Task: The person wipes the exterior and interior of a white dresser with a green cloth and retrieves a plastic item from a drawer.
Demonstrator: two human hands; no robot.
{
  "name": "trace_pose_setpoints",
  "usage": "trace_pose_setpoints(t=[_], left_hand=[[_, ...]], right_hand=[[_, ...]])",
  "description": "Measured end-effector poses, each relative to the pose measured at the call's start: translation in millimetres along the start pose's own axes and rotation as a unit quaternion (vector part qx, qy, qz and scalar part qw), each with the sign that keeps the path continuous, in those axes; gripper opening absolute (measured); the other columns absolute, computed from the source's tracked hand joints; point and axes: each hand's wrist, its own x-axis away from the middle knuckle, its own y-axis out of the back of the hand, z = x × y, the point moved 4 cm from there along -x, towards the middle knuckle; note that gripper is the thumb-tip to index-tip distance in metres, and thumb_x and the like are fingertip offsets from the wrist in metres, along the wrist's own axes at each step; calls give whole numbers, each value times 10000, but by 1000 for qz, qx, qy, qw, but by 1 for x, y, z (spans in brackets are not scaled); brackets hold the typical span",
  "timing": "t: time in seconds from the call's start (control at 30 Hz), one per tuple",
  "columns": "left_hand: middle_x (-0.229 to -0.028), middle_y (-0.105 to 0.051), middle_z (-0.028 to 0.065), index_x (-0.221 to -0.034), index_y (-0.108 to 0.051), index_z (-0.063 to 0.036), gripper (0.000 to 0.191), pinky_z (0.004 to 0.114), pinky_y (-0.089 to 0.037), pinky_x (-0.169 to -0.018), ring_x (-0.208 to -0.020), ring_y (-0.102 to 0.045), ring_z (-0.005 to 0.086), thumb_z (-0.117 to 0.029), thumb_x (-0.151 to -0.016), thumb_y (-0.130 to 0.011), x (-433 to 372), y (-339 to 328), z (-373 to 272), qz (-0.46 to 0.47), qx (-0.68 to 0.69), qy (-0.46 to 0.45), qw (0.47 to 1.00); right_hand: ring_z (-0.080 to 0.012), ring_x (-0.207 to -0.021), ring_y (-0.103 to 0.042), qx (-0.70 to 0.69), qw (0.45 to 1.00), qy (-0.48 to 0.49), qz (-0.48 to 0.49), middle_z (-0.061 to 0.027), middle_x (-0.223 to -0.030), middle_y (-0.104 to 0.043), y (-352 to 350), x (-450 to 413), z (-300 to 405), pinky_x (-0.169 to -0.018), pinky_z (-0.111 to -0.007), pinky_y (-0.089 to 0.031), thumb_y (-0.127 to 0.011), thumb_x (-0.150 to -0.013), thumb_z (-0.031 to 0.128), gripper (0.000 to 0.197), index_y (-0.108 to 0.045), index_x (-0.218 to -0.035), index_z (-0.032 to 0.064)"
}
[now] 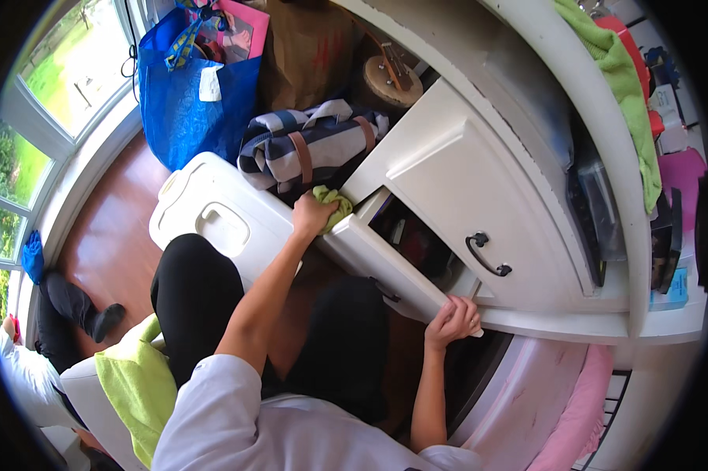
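Note:
A white wooden drawer [389, 268] with a dark metal handle stands pulled partly out of a white cabinet [442, 176], dark items showing inside it. At the drawer's far left corner, my left hand [314, 213] presses a crumpled yellow-green cloth [334, 209] against the edge. My right hand [452, 321] grips the near right corner of the drawer front, fingers curled over its top. Above the drawer is a closed cabinet door with a black curved handle [487, 254].
A white lidded plastic bin [254, 200] touches the drawer's left side. Behind it lie a striped bag [324, 144] and a blue bag [195, 118]. A green cloth [133, 377] hangs over a chair at lower left. Another person [30, 377] is at far left.

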Motion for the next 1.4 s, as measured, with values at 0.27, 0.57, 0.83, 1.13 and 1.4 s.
trace_pose_setpoints(t=[0.27, 0.57, 0.83, 1.13, 1.4], left_hand=[[-854, -644, 102, -950, -633, -25, 289, 317, -503, -733, -772, -645, 244, -122, -714, -769, 78, 111, -187, -91, 353, -292, 884], [-999, -604, 96, -1012, -615, -99, 399, 430, -485, -760, -905, -603, 357, -243, -667, -757, 34, 63, -128, -80, 15, -235, 969], [-946, -663, 96, -1037, -609, 17, 324, 323, -487, -771, -857, -628, 191, -162, -790, -719, 32, -11, 27, -198, 374, 136, 896], [-1017, -607, 173, -1114, -530, -11, 384, 368, -446, -871, -968, -583, 330, -134, -792, -699, 58, -55, -18, -219, 306, -140, 916], [-1157, -614, 113, -1217, -537, -41, 480, 361, -504, -868, -972, -631, 258, -299, -831, -658, 27, -155, 151, -103, 461, 477, 741]], right_hand=[[-209, -547, -529, -189, 954, -24, 230, -40, -649, -567, 21, 18, 21, -608, -318, -413, -662, -818, 116, 93, -612, -793, 42], [-233, -643, -661, -173, 963, -112, 175, -115, -684, -676, -4, 12, 3, -656, -315, -501, -647, -860, 122, 151, -706, -821, -12], [-167, -660, -661, -147, 941, -198, 233, -129, -719, -693, -41, -15, -23, -685, -291, -509, -610, -899, 154, 235, -686, -857, -65], [-173, -667, -669, -201, 925, -238, 216, -120, -707, -688, -63, -21, -46, -681, -300, -522, -619, -889, 145, 227, -689, -843, -65], [-177, -692, -676, -236, 912, -247, 226, -122, -751, -690, -68, -27, -27, -693, -289, -528, -604, -909, 141, 244, -680, -888, -89]])
